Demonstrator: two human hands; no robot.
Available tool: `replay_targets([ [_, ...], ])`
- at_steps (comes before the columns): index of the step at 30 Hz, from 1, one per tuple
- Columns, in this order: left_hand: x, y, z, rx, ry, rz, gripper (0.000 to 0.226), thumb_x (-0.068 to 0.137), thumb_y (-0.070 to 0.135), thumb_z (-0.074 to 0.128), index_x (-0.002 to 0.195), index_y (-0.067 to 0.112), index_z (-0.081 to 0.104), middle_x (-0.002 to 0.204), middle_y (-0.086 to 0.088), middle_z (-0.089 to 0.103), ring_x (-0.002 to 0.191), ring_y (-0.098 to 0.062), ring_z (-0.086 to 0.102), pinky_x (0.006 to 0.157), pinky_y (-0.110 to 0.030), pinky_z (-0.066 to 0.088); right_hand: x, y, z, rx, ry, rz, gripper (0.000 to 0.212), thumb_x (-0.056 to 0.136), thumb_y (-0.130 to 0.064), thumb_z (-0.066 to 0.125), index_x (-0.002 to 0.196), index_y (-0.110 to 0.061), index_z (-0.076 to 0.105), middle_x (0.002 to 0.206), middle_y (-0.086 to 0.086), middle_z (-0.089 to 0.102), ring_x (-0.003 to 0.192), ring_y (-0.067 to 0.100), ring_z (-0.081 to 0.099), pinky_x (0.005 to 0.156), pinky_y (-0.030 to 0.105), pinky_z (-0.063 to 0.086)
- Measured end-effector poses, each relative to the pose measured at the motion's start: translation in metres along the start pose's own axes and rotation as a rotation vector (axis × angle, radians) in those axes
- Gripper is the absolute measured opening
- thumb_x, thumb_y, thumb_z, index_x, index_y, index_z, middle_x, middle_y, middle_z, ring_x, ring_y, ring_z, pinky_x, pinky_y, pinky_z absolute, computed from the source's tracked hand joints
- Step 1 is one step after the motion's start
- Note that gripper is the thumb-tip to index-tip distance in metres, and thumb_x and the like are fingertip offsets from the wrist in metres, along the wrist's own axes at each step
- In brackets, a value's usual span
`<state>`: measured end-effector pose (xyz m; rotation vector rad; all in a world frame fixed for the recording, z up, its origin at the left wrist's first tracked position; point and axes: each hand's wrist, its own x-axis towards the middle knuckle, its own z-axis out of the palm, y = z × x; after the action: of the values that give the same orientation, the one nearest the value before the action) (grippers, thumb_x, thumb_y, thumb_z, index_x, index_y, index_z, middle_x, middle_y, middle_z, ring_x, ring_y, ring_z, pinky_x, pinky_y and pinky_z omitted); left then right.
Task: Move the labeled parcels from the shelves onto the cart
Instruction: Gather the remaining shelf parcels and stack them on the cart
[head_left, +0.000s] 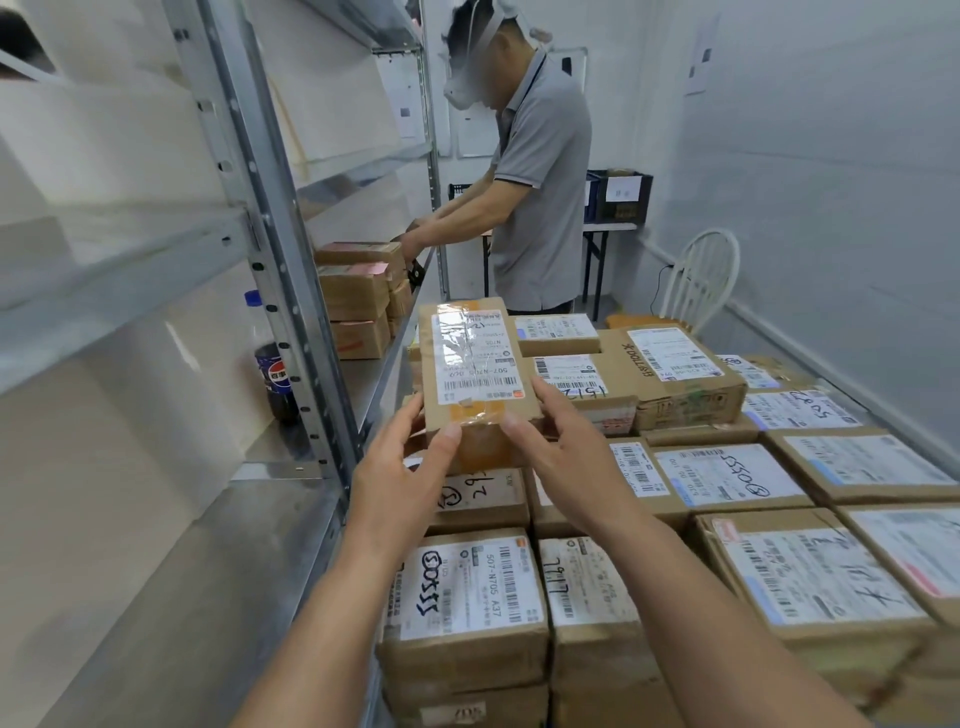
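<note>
Beside steel shelves (291, 249), a stack of labelled boxes (727, 467) fills the aisle, hiding the cart beneath. Above it, left hand (400, 467) and right hand (566, 452) clasp a small taped parcel (478, 364) at its near end. The cardboard looks stiff and probably light; the glossy tape looks slick, so the bare side edges suit gripping.

1. Cola bottle (275, 376) stands upright at left.
2. Person (535, 171) in grey polo stands ahead.
3. White chair (701, 278) by the right wall.
4. Black crates (621, 195) sit on a table (608, 227).
</note>
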<state>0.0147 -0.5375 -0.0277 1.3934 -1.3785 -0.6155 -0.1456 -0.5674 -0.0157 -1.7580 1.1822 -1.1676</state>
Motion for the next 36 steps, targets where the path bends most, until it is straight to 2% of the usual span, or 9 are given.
replay_targets([
  [5, 0.001, 0.03, 0.017, -0.041, -0.024, 0.075, 0.034, 0.088, 0.047, 0.055, 0.117, 0.059, 0.044, 0.124, 0.022, 0.056, 0.114, 0.002, 0.052, 0.098, -0.036, 0.046, -0.004, -0.01, -0.033, 0.005, 0.064, -0.039, 0.038, 0.094, -0.033, 0.055, 0.131, -0.039, 0.049, 0.118, -0.022, 0.061, 0.108, -0.003, 0.056, 0.092, 0.024, 0.047],
  [11, -0.001, 0.067, 0.089, -0.103, -0.06, 0.109, 0.032, 0.091, 0.036, 0.057, 0.12, 0.049, 0.049, 0.114, 0.024, 0.062, 0.102, 0.008, 0.056, 0.086, -0.015, 0.046, -0.009, 0.009, -0.107, 0.007, 0.137, -0.053, 0.033, 0.093, -0.03, 0.056, 0.121, -0.045, 0.048, 0.118, -0.02, 0.061, 0.11, 0.001, 0.057, 0.097, 0.035, 0.049],
  [14, -0.005, 0.088, 0.141, -0.132, -0.088, 0.092, 0.032, 0.092, 0.034, 0.056, 0.122, 0.045, 0.052, 0.113, 0.025, 0.062, 0.101, 0.01, 0.056, 0.078, -0.006, 0.045, -0.013, 0.027, -0.157, -0.01, 0.149, -0.043, 0.036, 0.094, -0.029, 0.055, 0.127, -0.042, 0.048, 0.119, -0.021, 0.06, 0.112, 0.0, 0.056, 0.095, 0.023, 0.047],
  [20, -0.001, 0.117, 0.248, -0.156, -0.11, 0.039, 0.035, 0.09, 0.034, 0.058, 0.125, 0.035, 0.051, 0.111, 0.018, 0.065, 0.1, 0.002, 0.061, 0.091, -0.028, 0.049, -0.01, 0.074, -0.257, -0.048, 0.177, 0.029, 0.051, 0.093, -0.034, 0.056, 0.142, -0.032, 0.04, 0.127, -0.019, 0.054, 0.121, 0.006, 0.05, 0.104, 0.031, 0.039],
  [22, 0.0, 0.125, 0.278, -0.119, -0.112, 0.016, 0.034, 0.091, 0.034, 0.057, 0.124, 0.036, 0.05, 0.109, 0.017, 0.065, 0.1, 0.001, 0.061, 0.089, -0.027, 0.049, -0.007, 0.089, -0.283, -0.04, 0.169, 0.06, 0.051, 0.094, -0.032, 0.055, 0.142, -0.033, 0.039, 0.128, -0.016, 0.054, 0.119, 0.007, 0.051, 0.104, 0.033, 0.041],
  [25, 0.003, 0.132, 0.315, -0.077, -0.122, 0.001, 0.03, 0.092, 0.032, 0.056, 0.121, 0.038, 0.05, 0.114, 0.016, 0.061, 0.104, -0.001, 0.057, 0.09, -0.025, 0.047, -0.001, 0.111, -0.314, -0.033, 0.14, 0.086, 0.039, 0.094, -0.031, 0.055, 0.132, -0.038, 0.048, 0.122, -0.017, 0.06, 0.115, 0.005, 0.054, 0.101, 0.036, 0.045],
  [27, 0.007, 0.132, 0.333, -0.033, -0.12, -0.006, 0.033, 0.092, 0.032, 0.055, 0.125, 0.034, 0.052, 0.119, 0.011, 0.056, 0.108, -0.005, 0.053, 0.093, -0.028, 0.046, 0.002, 0.123, -0.327, -0.014, 0.121, 0.102, 0.03, 0.094, -0.027, 0.055, 0.114, -0.049, 0.05, 0.11, -0.026, 0.06, 0.109, 0.001, 0.056, 0.098, 0.033, 0.045],
  [31, 0.015, 0.128, 0.355, 0.04, -0.139, -0.065, 0.035, 0.093, 0.035, 0.053, 0.128, 0.034, 0.052, 0.125, 0.011, 0.055, 0.113, -0.008, 0.051, 0.096, -0.034, 0.045, 0.014, 0.142, -0.338, 0.029, 0.091, 0.14, 0.034, 0.094, -0.022, 0.056, 0.099, -0.056, 0.048, 0.104, -0.03, 0.058, 0.105, -0.003, 0.055, 0.096, 0.029, 0.044],
  [36, 0.027, 0.118, 0.36, 0.048, -0.123, -0.166, 0.034, 0.094, 0.035, 0.051, 0.127, 0.031, 0.053, 0.115, 0.014, 0.062, 0.107, -0.007, 0.056, 0.092, -0.033, 0.048, 0.032, 0.163, -0.331, 0.071, 0.045, 0.189, 0.033, 0.094, -0.025, 0.054, 0.123, -0.041, 0.055, 0.118, -0.019, 0.061, 0.114, 0.006, 0.054, 0.1, 0.035, 0.044],
])
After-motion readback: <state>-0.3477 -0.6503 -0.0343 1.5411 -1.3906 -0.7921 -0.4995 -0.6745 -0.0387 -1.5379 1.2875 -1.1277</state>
